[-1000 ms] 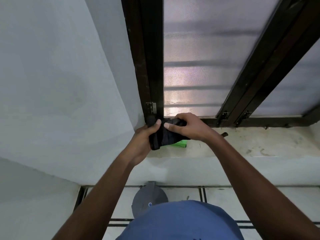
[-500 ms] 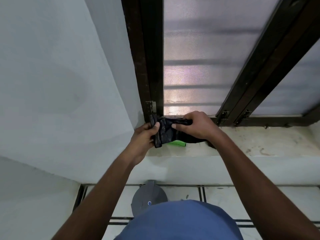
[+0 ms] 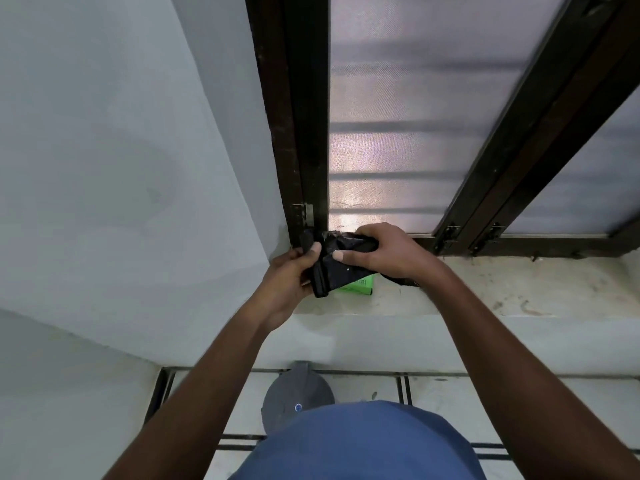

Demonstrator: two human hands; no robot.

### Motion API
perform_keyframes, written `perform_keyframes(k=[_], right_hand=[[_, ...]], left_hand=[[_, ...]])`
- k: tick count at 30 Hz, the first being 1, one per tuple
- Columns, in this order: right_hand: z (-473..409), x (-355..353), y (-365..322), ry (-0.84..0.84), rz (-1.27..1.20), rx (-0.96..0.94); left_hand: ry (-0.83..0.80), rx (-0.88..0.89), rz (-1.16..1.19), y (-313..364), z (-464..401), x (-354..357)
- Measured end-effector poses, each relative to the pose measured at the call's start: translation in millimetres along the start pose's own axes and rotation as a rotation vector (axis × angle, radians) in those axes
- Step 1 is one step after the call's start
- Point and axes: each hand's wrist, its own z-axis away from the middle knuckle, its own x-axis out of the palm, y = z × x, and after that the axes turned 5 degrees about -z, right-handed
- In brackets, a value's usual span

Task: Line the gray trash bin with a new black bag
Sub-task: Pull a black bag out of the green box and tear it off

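- Nearest, at 6 o'clock: blue shirt [image 3: 360, 445]; just beyond it, on the tiled floor [image 3: 450, 403], the gray trash bin [image 3: 294, 396], lid apparently on; no liner visible.
- Mid-distance, centre of view: both hands raised over the window ledge [image 3: 502, 289], well apart from the bin.
- Left hand [image 3: 289, 278]: fingers curled round the rolled end of the black bag [image 3: 332, 268], thumb pressed on top.
- Right hand [image 3: 384, 251]: pinches the loose, crumpled end at 3 o'clock of the roll.
- Green box [image 3: 360, 284] lies on the ledge, partly hidden under the bag.
- Farthest, 12 o'clock: dark window frame [image 3: 304, 133]; frosted pane [image 3: 415, 116].
- Judgement: bag being separated or unfolded; lining not begun.
- Risk: thin film may tear if the two grips pull unevenly; the roll may slip and drop off the ledge; the bag may cling shut, hiding its mouth.
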Motion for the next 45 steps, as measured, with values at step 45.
perform_keyframes(k=[45], right_hand=[[-13, 19, 62, 0.346, -0.338, 0.084]], left_hand=[[0.224, 0.071, -0.219, -46, -67, -2]])
